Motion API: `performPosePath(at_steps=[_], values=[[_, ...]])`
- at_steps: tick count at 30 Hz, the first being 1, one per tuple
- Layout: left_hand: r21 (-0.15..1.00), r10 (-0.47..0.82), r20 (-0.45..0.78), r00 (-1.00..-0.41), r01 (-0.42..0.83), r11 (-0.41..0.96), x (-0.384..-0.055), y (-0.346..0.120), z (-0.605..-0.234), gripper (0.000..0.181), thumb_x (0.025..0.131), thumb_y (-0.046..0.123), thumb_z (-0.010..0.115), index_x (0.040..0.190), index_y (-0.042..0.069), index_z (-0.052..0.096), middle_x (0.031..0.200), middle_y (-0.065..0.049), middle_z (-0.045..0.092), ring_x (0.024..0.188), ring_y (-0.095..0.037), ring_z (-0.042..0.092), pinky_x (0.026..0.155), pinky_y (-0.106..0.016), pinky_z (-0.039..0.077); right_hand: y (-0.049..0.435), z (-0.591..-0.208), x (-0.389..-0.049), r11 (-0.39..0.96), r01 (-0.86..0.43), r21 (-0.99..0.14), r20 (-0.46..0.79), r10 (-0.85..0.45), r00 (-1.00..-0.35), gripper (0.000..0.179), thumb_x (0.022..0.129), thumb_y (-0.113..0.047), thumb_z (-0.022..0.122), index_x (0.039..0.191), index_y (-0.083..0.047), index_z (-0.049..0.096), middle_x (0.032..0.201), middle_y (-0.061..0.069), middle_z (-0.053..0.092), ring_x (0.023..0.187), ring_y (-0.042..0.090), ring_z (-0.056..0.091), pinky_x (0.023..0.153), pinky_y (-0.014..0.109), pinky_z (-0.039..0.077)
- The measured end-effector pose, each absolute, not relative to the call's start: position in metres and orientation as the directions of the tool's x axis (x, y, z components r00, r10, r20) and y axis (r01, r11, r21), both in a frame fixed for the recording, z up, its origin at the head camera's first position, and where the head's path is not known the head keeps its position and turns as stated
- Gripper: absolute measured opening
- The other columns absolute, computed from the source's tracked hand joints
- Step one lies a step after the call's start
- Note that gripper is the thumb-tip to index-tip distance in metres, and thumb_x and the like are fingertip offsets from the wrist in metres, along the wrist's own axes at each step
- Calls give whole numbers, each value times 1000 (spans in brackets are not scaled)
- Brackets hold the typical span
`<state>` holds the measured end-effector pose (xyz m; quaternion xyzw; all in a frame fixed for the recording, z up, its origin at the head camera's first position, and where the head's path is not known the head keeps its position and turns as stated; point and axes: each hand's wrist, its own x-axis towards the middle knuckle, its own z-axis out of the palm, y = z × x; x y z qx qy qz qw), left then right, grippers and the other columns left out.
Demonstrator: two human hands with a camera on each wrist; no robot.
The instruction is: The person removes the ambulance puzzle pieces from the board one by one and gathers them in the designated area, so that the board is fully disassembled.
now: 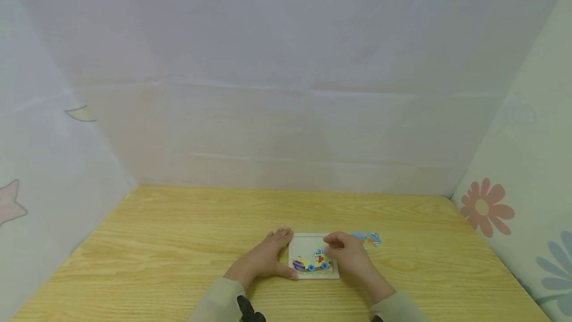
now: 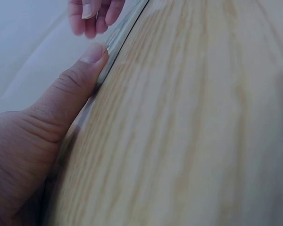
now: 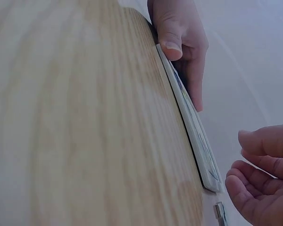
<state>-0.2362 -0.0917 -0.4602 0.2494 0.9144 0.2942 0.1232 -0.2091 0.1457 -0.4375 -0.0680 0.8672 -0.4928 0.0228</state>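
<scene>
A square jigsaw tray with a pale rim lies on the table, partly filled with pieces that form a colourful vehicle along its lower half. My left hand spreads along the tray's left side, thumb on the near corner and fingers by the far one. Its thumb presses the tray edge in the left wrist view. Over the tray's right side hovers my right hand, its fingers loosely bent. In the right wrist view, thumb and fingers of that hand stand apart with nothing between them.
Loose blue and orange puzzle pieces lie beyond the right hand, partly hidden by it. One small piece shows beside the tray's corner in the right wrist view. Pale cloth walls enclose the wooden table at the back and sides.
</scene>
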Motion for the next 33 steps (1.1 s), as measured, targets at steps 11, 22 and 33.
performPosePath(at_steps=[11, 22, 33], values=[[596, 526, -80, -847, 382, 706, -237, -92, -460, 109, 62, 57, 75, 146, 7, 27, 154, -9, 20, 142, -32, 11, 113, -52, 14, 142, -443, -210, 592, -193, -782, 89, -200, -976, 20, 81, -1, 66, 101, -5, 66, 105, 11, 64, 95, 26, 60, 80, 40, 53], [599, 523, -85, -848, 377, 707, -238, -92, -463, 109, 62, 58, 75, 147, 8, 26, 154, -8, 19, 142, -32, 10, 113, -52, 15, 142, -448, -214, 714, -314, -626, 149, -286, -947, 22, 79, -2, 68, 101, -4, 67, 99, 6, 64, 86, 18, 57, 74, 36, 52], [594, 529, -75, -845, 388, 705, -238, -92, -463, 109, 62, 59, 74, 146, 7, 27, 154, -10, 19, 141, -34, 10, 112, -54, 16, 143, -452, -220, 720, -340, -605, 117, -342, -932, 23, 79, -8, 70, 102, -5, 67, 99, 2, 62, 92, 18, 56, 81, 40, 51]])
